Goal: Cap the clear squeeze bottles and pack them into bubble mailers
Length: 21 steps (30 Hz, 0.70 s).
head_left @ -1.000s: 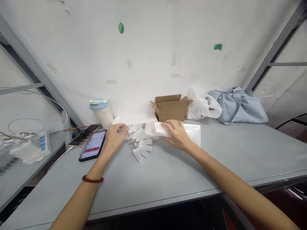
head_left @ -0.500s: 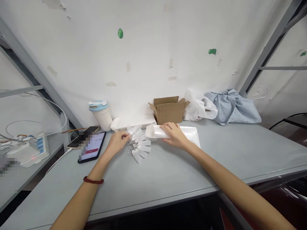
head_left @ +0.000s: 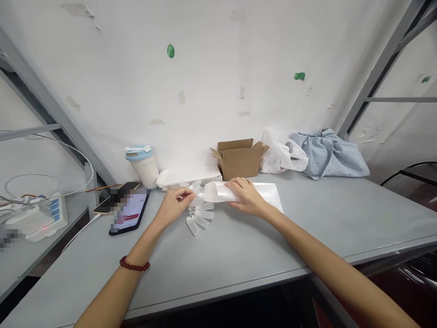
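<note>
My right hand is closed round a white bubble-wrap bag lying on the grey table. The bag's open mouth faces left. My left hand is at that mouth, thumb and forefinger pinched on a small whitish tag, partly hidden by the fingertips. Whether the tag's far end is inside the bag I cannot tell. Several translucent white tags with thin loops lie in a loose pile just below and behind the left fingertips.
A stack of white bags, a cardboard box, a plastic bag and a blue cloth bundle line the wall. At left are a lidded cup, two phones and a power strip.
My left hand has moved right from the tag pile to the bag's mouth, with a tag in its pinch. The bag's mouth has shifted slightly left and stands wider.
</note>
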Each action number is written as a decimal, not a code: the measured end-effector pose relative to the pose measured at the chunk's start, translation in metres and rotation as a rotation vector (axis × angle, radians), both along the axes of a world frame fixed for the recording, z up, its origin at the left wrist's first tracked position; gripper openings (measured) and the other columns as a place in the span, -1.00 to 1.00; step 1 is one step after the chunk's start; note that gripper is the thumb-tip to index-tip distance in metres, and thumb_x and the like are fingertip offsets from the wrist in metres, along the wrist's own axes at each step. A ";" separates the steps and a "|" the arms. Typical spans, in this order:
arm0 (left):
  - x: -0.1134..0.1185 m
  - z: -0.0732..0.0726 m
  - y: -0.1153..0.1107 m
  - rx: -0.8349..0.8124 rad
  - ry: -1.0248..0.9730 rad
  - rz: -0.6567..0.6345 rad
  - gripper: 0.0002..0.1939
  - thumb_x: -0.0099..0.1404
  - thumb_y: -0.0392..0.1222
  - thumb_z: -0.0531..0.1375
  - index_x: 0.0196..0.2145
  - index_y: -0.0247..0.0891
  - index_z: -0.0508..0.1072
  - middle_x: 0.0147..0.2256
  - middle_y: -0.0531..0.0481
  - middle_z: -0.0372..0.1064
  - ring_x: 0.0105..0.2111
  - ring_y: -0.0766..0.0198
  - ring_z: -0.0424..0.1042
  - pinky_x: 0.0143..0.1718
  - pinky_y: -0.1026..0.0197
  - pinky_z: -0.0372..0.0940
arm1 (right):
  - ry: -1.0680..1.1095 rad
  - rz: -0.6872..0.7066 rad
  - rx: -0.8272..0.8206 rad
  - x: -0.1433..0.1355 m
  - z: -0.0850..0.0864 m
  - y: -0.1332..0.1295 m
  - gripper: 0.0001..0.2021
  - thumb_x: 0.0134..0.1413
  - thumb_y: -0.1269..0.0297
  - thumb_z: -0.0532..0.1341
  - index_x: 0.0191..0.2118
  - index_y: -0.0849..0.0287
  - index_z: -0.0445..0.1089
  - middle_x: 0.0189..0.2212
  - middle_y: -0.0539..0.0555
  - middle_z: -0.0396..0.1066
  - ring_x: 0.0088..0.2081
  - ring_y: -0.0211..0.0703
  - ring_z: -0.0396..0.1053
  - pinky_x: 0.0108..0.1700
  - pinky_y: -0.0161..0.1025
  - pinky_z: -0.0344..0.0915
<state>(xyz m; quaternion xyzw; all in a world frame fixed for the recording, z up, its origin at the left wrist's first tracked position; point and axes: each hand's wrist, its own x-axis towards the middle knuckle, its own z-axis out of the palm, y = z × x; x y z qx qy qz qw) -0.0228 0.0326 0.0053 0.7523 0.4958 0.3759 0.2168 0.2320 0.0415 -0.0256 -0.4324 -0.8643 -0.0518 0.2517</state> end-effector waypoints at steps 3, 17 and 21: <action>0.005 -0.009 0.001 0.059 -0.010 0.026 -0.78 0.12 -0.07 0.15 -0.48 -0.25 0.49 -0.48 0.01 0.39 -0.48 0.30 0.27 -0.46 0.27 0.15 | 0.008 0.040 0.023 -0.002 0.000 -0.003 -0.53 -0.08 0.32 0.20 0.02 0.15 0.16 -0.07 0.17 0.23 -0.08 -0.01 0.17 -0.08 -0.10 0.07; 0.010 0.001 -0.008 0.026 -0.108 0.091 -0.72 0.15 -0.10 0.10 -0.25 -0.19 0.54 -0.33 -0.02 0.47 -0.46 0.28 0.30 -0.42 0.25 0.20 | 0.043 0.018 0.037 -0.001 0.005 -0.002 -0.58 -0.04 0.30 0.17 0.00 0.13 0.18 -0.09 0.18 0.25 -0.08 0.01 0.18 -0.07 -0.08 0.06; -0.006 0.007 -0.005 0.045 0.174 0.023 -0.72 0.08 -0.15 0.12 -0.25 -0.17 0.50 -0.23 -0.03 0.45 -0.32 0.17 0.32 -0.33 0.19 0.23 | 0.075 -0.062 0.029 0.006 0.008 0.003 -0.59 -0.02 0.27 0.17 0.00 0.13 0.19 -0.09 0.17 0.25 -0.07 0.02 0.17 -0.07 -0.08 0.07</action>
